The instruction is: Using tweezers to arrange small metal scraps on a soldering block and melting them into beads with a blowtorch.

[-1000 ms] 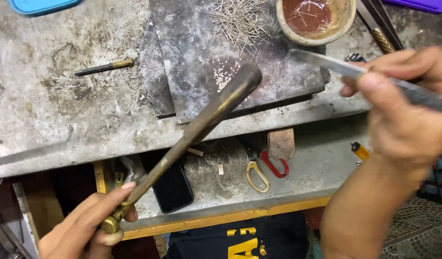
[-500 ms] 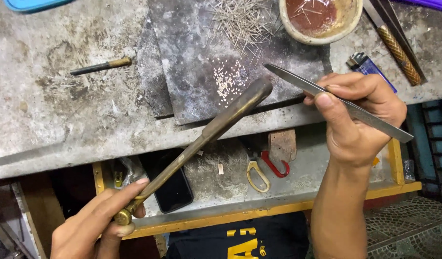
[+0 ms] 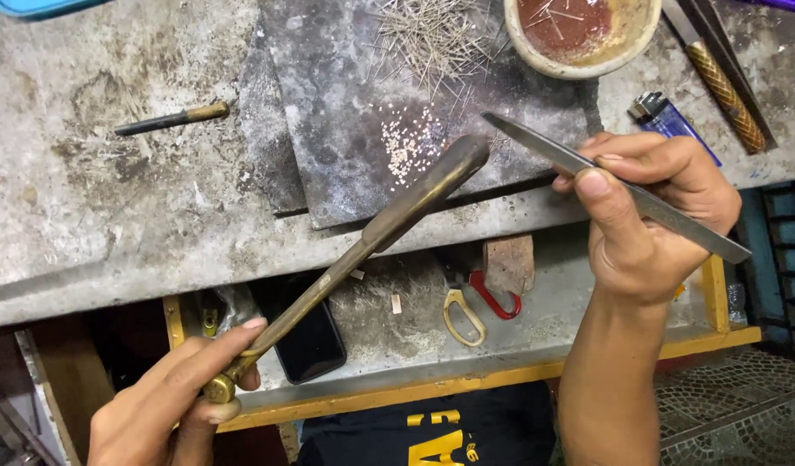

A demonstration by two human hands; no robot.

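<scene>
Over the grey slab (image 3: 328, 164), the left hand (image 3: 169, 406) gripped a long brass torch (image 3: 363, 246); at three o'clock, the right hand (image 3: 652, 211) pinched flat steel tweezers (image 3: 604, 177), apparently poised to pick silver grains (image 3: 408, 145), needing steady aim.

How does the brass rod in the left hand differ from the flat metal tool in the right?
The brass rod is round, brownish and thick-ended; the flat tool is grey, thin and pointed. The left hand holds the rod by its end; the right hand grips the tool mid-length. Both point at the slab.
</scene>
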